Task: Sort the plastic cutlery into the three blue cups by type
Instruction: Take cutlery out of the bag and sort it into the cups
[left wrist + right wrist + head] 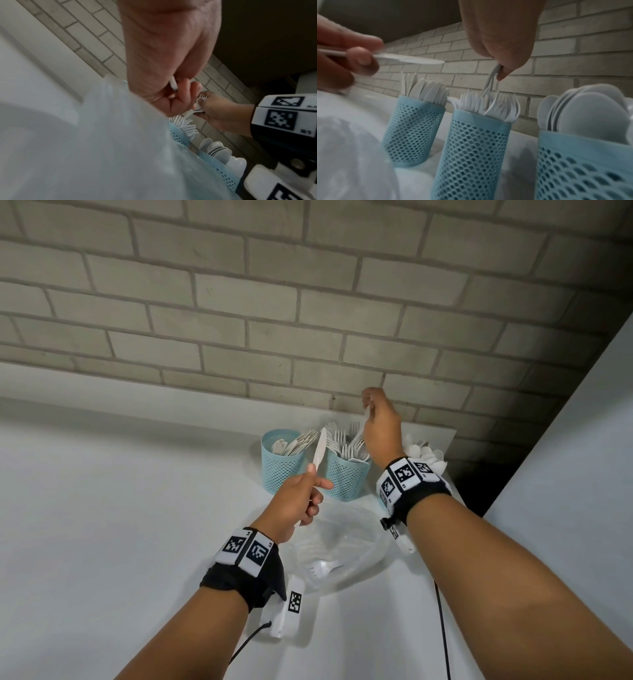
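Note:
Three blue mesh cups stand by the brick wall: a knife cup (282, 470) on the left, a fork cup (346, 479) in the middle, and a spoon cup (583, 162) on the right, which my right wrist mostly hides in the head view. My left hand (318, 477) grips a white plastic knife (320, 450) by the handle, blade pointing up in front of the two left cups. My right hand (369, 405) pinches white forks (490, 81) above the fork cup (471, 148). Their lower ends hang among the forks standing there.
A clear plastic bag (356, 542) lies on the white table (120, 525) in front of the cups, with a white fork (322, 568) inside it. A white panel (582, 474) rises at the right. Black cables (442, 628) trail from my wrists.

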Demonstrator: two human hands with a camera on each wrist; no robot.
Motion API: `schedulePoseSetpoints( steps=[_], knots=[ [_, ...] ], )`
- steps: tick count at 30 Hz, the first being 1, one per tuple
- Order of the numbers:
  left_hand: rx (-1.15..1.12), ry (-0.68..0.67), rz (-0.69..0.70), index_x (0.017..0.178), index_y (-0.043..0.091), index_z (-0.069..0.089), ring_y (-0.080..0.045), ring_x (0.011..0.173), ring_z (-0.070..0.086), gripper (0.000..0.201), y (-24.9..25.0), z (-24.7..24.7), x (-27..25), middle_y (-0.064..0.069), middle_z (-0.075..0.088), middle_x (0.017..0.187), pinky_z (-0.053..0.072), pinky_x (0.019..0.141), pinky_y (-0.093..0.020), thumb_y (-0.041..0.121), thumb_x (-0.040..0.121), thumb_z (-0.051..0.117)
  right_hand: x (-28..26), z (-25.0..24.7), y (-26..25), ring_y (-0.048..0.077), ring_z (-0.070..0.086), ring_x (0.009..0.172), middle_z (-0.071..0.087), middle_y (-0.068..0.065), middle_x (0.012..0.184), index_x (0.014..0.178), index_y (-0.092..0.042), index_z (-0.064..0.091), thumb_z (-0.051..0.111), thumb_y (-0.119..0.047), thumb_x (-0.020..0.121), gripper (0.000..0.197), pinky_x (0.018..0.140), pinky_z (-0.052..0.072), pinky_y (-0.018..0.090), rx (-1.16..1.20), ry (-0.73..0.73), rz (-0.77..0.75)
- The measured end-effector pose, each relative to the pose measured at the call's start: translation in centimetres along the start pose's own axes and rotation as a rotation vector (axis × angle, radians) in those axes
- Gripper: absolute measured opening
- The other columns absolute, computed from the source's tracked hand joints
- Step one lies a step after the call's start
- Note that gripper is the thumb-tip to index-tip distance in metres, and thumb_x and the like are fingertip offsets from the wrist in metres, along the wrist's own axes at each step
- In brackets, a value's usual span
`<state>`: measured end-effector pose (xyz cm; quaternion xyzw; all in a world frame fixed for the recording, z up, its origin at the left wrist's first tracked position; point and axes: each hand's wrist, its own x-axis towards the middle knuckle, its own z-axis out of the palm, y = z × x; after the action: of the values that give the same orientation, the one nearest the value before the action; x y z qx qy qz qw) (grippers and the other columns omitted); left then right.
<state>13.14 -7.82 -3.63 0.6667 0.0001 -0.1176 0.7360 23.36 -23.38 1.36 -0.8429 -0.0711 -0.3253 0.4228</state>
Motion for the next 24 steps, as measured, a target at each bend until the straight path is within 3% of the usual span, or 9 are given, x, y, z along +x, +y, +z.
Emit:
schedulePoseSetpoints(
  steps=[4, 7, 11, 14, 17, 19, 21, 23, 24],
  knots=[
    [0.012, 0.015, -0.015, 0.087, 0.016, 0.063, -0.004, 0.041, 0.035, 0.046, -0.1, -0.4, 0.1, 0.003, 0.04, 0.059, 0.025, 0.039, -0.014, 0.046, 0.098, 0.03, -0.6, 1.0, 0.5, 0.023, 0.054, 0.084, 0.061, 0.017, 0.106, 0.117, -0.006, 0.054, 0.034, 0.014, 0.08, 0.047, 0.075, 0.041, 0.028, -0.252, -0.282, -0.02],
    [0.011, 0.018, -0.015, 0.088, 0.015, 0.063, -0.003, 0.042, 0.035, 0.047, -0.2, -0.4, 0.2, 0.003, 0.04, 0.059, 0.026, 0.039, -0.014, 0.046, 0.099, 0.03, -0.8, 2.0, 1.5, 0.032, 0.058, 0.101, 0.057, 0.016, 0.114, 0.12, -0.008, 0.052, 0.041, 0.0, 0.089, 0.034, 0.09, 0.045, 0.037, -0.405, -0.465, 0.022],
    [0.011, 0.021, -0.016, 0.087, 0.015, 0.063, -0.003, 0.041, 0.035, 0.047, -0.3, -0.3, 0.2, 0.003, 0.04, 0.059, 0.026, 0.04, -0.015, 0.046, 0.098, 0.03, -1.4, 1.8, 1.2, 0.031, 0.024, 0.14, 0.057, 0.011, 0.129, 0.127, -0.012, 0.051, 0.033, -0.018, 0.098, 0.035, 0.112, 0.018, 0.04, -0.671, -0.579, -0.026],
    [0.018, 0.018, -0.006, 0.087, 0.016, 0.063, -0.004, 0.042, 0.035, 0.048, -0.3, -0.4, 0.2, 0.003, 0.04, 0.059, 0.026, 0.041, -0.015, 0.047, 0.099, 0.029, -1.6, 1.0, -0.1, 0.03, 0.012, 0.144, 0.044, 0.011, 0.142, 0.131, -0.012, 0.049, 0.021, -0.031, 0.102, 0.045, 0.114, 0.011, 0.044, -0.772, -0.631, -0.009],
    [0.014, 0.017, 0.009, 0.088, 0.015, 0.063, -0.004, 0.043, 0.034, 0.05, -0.1, -0.4, 0.2, 0.003, 0.039, 0.057, 0.025, 0.04, -0.015, 0.048, 0.099, 0.027, -1.3, 0.9, -1.1, 0.028, 0.006, 0.144, 0.03, 0.006, 0.152, 0.137, -0.018, 0.043, 0.022, -0.037, 0.102, 0.045, 0.114, 0.007, 0.046, -0.7, -0.643, -0.016],
    [0.006, 0.012, 0.019, 0.088, 0.014, 0.063, -0.005, 0.044, 0.033, 0.052, 0.1, -0.4, 0.3, 0.003, 0.039, 0.057, 0.025, 0.04, -0.015, 0.049, 0.098, 0.026, -1.3, 0.7, -2.0, 0.025, 0.025, 0.138, 0.042, 0.009, 0.143, 0.131, -0.018, 0.051, 0.033, -0.033, 0.1, 0.038, 0.109, 0.018, 0.039, -0.463, -0.448, -0.031],
    [0.001, 0.008, 0.028, 0.087, 0.014, 0.063, -0.005, 0.043, 0.033, 0.053, 0.2, -0.5, 0.3, 0.003, 0.038, 0.056, 0.024, 0.04, -0.015, 0.049, 0.098, 0.025, -1.1, 0.4, -3.4, 0.024, 0.054, 0.104, 0.059, 0.012, 0.119, 0.117, -0.016, 0.06, 0.04, -0.029, 0.099, 0.03, 0.089, 0.04, 0.032, -0.135, -0.299, 0.035],
    [-0.002, 0.004, 0.033, 0.086, 0.014, 0.063, -0.005, 0.043, 0.032, 0.054, 0.2, -0.5, 0.3, 0.003, 0.037, 0.056, 0.025, 0.04, -0.015, 0.05, 0.098, 0.025, -0.8, 0.0, -4.8, 0.015, 0.057, 0.074, 0.066, 0.007, 0.104, 0.108, -0.015, 0.061, 0.043, -0.03, 0.098, 0.025, 0.065, 0.047, 0.026, 0.042, -0.39, 0.109],
    [-0.005, 0.003, 0.033, 0.086, 0.014, 0.062, -0.005, 0.043, 0.032, 0.054, 0.3, -0.5, 0.3, 0.003, 0.037, 0.055, 0.025, 0.04, -0.015, 0.05, 0.098, 0.025, -0.6, -0.3, -5.5, 0.013, 0.057, 0.072, 0.065, 0.003, 0.101, 0.111, -0.016, 0.06, 0.045, -0.034, 0.098, 0.027, 0.059, 0.045, 0.023, 0.025, -0.506, 0.124]
  ],
)
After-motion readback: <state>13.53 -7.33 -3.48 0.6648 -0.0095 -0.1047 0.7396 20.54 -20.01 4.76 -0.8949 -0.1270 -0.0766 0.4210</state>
